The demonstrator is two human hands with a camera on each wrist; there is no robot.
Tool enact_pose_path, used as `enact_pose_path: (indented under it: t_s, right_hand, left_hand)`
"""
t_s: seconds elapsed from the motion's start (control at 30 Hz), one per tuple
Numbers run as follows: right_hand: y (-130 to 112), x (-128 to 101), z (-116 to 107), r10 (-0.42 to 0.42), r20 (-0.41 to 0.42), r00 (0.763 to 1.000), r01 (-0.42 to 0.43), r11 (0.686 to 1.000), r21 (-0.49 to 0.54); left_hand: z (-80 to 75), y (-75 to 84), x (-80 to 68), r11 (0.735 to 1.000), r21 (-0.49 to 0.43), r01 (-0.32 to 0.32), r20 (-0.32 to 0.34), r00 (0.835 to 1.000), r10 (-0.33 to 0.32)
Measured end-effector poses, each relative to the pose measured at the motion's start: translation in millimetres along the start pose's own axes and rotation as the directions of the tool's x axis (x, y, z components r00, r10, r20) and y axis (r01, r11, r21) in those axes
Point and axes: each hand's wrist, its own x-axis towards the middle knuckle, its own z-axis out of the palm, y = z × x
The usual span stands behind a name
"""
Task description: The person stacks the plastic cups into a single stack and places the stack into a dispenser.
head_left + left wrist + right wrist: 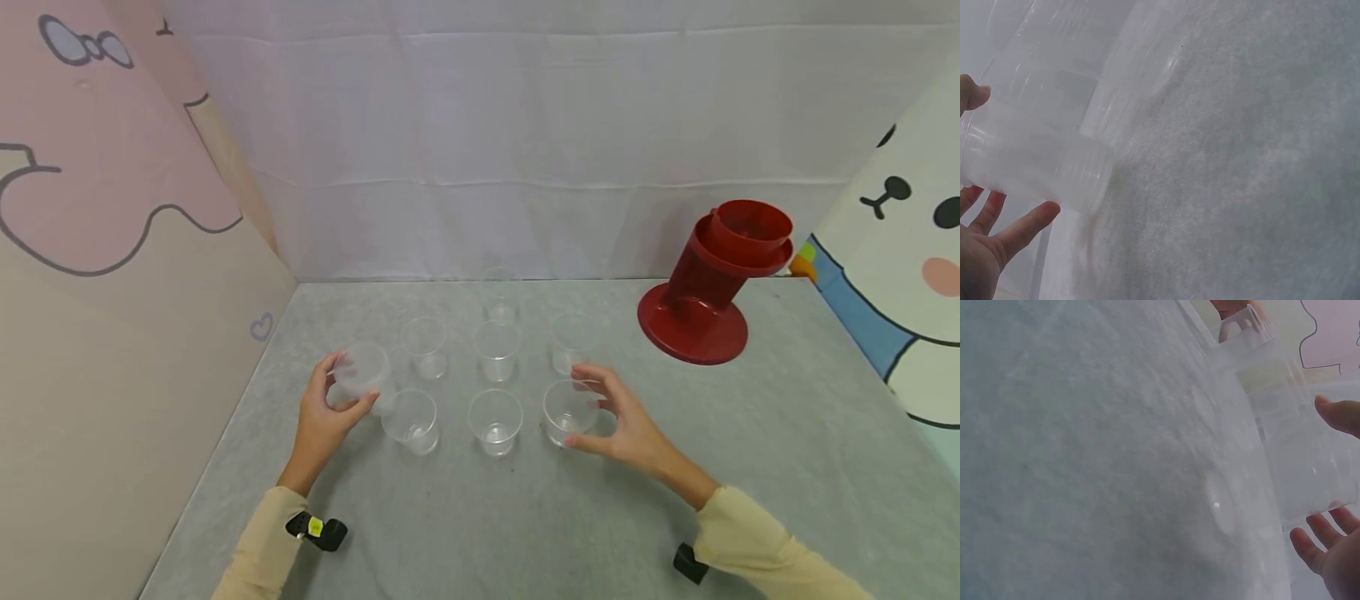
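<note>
- Left hand [325,422]: we are clamping thumb and fingers round the left cup [363,367]; whether it is touching the table [465,533], we cannot tell.
- Right hand [626,429]: we are holding the right cup [561,415] between thumb and fingers, just left of the palm.
- Other cups [496,427] are standing between our hands; swinging either hand inward could topple them, and squeezing hard could buckle seemingly thin walls.
- Grey and flat, the table is stretching beneath both hands.
- Beyond them, a white curtain [487,142] is hanging; past the right hand, a red stand [693,287] is standing; cartoon panels [135,325] are flanking both hands.
</note>
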Motion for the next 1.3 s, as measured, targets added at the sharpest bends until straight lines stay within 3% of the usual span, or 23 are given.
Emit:
enact_pose_path:
  t_s: [0.23, 0.37, 0.47, 1.03, 1.3]
  right_hand:
    - [5.0, -6.7, 7.7, 0.038, -0.040, 0.998, -0.038, 0.999, 0.008]
    - [-7.4, -6.2, 11.1, 0.037, -0.074, 0.997, -0.035, 0.999, 0.032]
    - [-17.4, -5.4, 12.6, 0.040, -0.092, 0.995, -0.036, 0.998, 0.045]
    - [-22.9, -6.3, 17.7, 0.090, -0.141, 0.986, -0.083, 0.995, 0.054]
    - [-6.3, -5.4, 15.7, 0.059, -0.159, 0.985, -0.050, 0.997, 0.065]
  left_hand:
    - [-2.1, 24.8, -6.0, 1.000, -0.018, -0.013, 0.003, 1.000, 0.013]
    - [-2.9, 35.9, -8.6, 1.000, 0.003, 0.003, -0.005, 1.000, -0.003]
    - [-2.8, 37.2, -8.9, 1.000, 0.005, 0.009, -0.007, 1.000, -0.009]
    - [-1.3, 34.9, -6.6, 1.000, -0.007, -0.005, -0.011, 1.000, 0.005]
    - [-0.8, 36.1, -5.4, 1.000, -0.011, -0.004, -0.005, 1.000, 0.004]
